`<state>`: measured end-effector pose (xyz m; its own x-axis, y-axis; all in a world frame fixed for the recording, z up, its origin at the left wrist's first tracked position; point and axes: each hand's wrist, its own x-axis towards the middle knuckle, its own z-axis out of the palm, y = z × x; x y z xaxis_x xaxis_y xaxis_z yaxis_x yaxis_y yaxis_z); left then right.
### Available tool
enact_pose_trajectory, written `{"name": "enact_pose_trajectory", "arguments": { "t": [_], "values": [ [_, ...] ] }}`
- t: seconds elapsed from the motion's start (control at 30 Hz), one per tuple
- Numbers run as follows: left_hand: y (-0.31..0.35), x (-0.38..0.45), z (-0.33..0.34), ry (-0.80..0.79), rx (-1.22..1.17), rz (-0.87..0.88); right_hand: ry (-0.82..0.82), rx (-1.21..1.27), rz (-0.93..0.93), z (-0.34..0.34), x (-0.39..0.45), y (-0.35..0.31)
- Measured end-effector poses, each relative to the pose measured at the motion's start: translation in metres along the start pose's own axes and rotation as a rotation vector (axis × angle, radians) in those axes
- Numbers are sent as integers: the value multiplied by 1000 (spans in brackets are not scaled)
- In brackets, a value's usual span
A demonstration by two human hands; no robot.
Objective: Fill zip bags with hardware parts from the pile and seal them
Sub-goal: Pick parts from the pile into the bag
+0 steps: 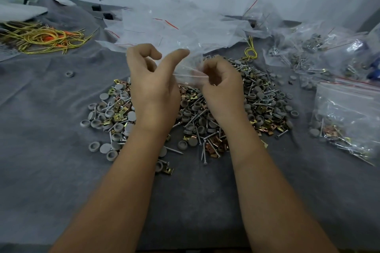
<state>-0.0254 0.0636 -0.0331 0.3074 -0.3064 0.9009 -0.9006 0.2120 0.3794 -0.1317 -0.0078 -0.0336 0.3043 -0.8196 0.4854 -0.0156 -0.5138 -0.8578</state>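
A pile of hardware parts lies on the grey cloth: grey round caps, screws and brass-coloured clips. Above its far side my right hand grips a clear empty zip bag with curled fingers. My left hand is just left of the bag. Its thumb is stretched out along the bag's left edge, its fingers are loosely curled, and a gap separates them from the thumb. Both forearms cover the middle of the pile.
A heap of empty clear zip bags lies behind the pile. Filled bags sit at the right, more at the back right. Yellow and orange ties lie at the far left, one yellow tie near the pile.
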Motion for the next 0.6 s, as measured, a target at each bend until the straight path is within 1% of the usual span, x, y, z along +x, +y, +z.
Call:
{"name": "enact_pose_trajectory", "arguments": {
  "t": [0.1, 0.17, 0.2, 0.23, 0.27, 0.33, 0.37, 0.4, 0.43, 0.5, 0.57, 0.6],
  "values": [
    [-5, 2, -4, 80, 84, -92, -115, 9, -12, -3, -3, -1],
    [-11, 5, -8, 143, 118, -191, -114, -11, 14, -8, -4, -1],
    [-14, 7, -9, 117, 159, -235, -102, -68, 33, -10, -4, -1],
    [-17, 7, -8, 29, 220, -280, -100, -166, 35, -12, -4, -1],
    [-20, 5, -6, -110, 286, -327, -122, -299, 15, -15, -3, 1],
    [-28, -2, 1, -425, 404, -390, -226, -588, -46, -17, -2, 3],
    [-30, -5, 4, -536, 437, -400, -284, -699, -64, -16, -2, 4],
    [-31, -6, 5, -590, 446, -407, -328, -778, -76, -15, -1, 4],
    [-31, -6, 6, -592, 437, -419, -359, -835, -94, -14, -1, 4],
    [-30, -3, 6, -501, 344, -459, -380, -901, -126, -13, -1, 5],
    [-30, -4, 7, -428, 244, -482, -370, -924, -143, -13, 0, 6],
    [-29, -3, 7, -430, 223, -485, -367, -931, -141, -14, 1, 6]
  ]
}}
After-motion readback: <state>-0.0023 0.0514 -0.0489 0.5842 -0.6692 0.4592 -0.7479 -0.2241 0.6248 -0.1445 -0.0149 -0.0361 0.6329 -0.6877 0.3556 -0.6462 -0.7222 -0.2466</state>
